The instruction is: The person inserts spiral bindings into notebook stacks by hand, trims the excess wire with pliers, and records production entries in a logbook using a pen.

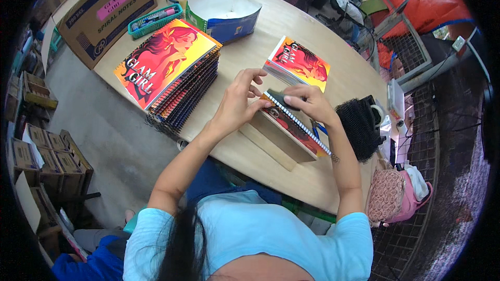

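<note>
In front of me a notebook [284, 125] with a red and yellow cover stands tilted on its long edge, its punched holes along the top. The thumb of my left hand [240, 99] touches its upper left end; the other fingers are raised and apart. My right hand [312, 103] is closed over the hole edge with a small dark object [295, 102] under its fingers, its kind unclear. A loose curl of dark coil [335, 158] sticks out at the notebook's lower right end. A flat wooden strip [268, 147] lies along its near side.
Left stands a tall stack of spiral notebooks [172, 62]; beyond the hands lies a pile of similar notebooks [302, 62]. Black coils [357, 125] and blue-handled pliers [319, 128] are right. Farther back are a cut-down box [224, 21], a green basket [154, 20] and a carton [107, 15].
</note>
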Available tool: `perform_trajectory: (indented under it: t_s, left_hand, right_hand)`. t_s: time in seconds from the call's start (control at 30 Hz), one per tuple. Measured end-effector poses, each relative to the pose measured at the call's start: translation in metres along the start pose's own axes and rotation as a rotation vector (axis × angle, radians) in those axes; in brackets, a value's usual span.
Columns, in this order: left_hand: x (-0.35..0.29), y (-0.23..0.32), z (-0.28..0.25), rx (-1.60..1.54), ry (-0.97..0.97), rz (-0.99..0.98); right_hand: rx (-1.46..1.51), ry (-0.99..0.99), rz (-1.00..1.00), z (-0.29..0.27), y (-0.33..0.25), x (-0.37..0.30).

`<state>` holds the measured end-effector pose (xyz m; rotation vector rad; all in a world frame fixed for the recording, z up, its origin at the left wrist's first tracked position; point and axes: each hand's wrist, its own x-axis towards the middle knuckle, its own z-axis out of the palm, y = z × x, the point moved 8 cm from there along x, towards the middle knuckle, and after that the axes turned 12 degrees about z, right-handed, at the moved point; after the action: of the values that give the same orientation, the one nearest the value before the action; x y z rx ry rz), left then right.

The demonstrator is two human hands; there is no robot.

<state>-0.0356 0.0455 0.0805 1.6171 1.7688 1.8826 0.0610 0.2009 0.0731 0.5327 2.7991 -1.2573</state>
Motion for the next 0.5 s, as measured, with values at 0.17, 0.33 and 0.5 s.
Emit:
perform_trajectory:
  t_s: [0.17,0.33,0.5]
  left_hand:
    - [-0.001,-0.003,-0.001,0.035,0.004,0.011]
    - [-0.003,-0.018,0.008,-0.064,-0.025,0.010]
    - [-0.011,-0.052,0.022,-0.346,-0.026,-0.094]
  right_hand:
    - [0.292,-0.061,-0.053,0.005,0.000,0.008]
    - [0.053,0.141,-0.163,0.020,0.033,-0.004]
    - [-0.536,0.580,0.419,0.003,0.108,-0.098]
